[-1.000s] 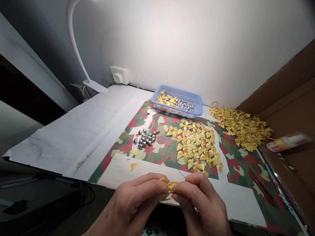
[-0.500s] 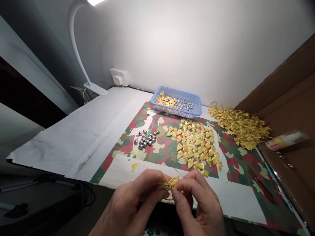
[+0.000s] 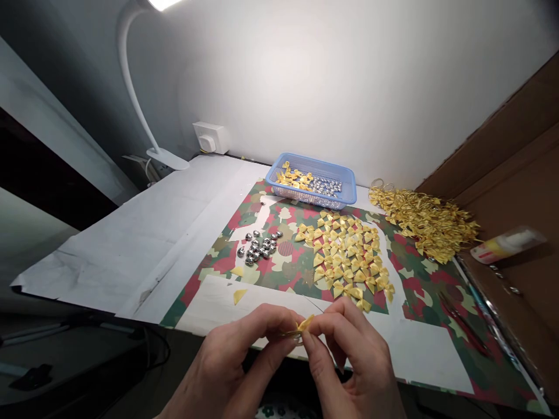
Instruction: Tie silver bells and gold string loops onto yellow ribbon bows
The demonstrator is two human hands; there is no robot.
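Yellow bow [image 3: 306,323] up over the near edge of the table [image 3: 131,244], and here's the left hand [image 3: 244,346] pinching it with a golden strand [image 3: 289,334], thumb to forefinger, while the right hand [image 3: 353,343] nips the other side! Just beyond, 2 yellow scraps [image 3: 239,296], silvery balls [image 3: 259,250], spread-out bows [image 3: 347,262]; farther back, a blue basket [image 3: 314,199] holding more bows and balls.

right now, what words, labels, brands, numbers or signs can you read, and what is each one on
None can be read in this view.
Bottle at the right: its label has reddish marks, too small and blurred to make out.
Blue basket: no lettering visible.
White plug on the wall: no lettering can be made out.
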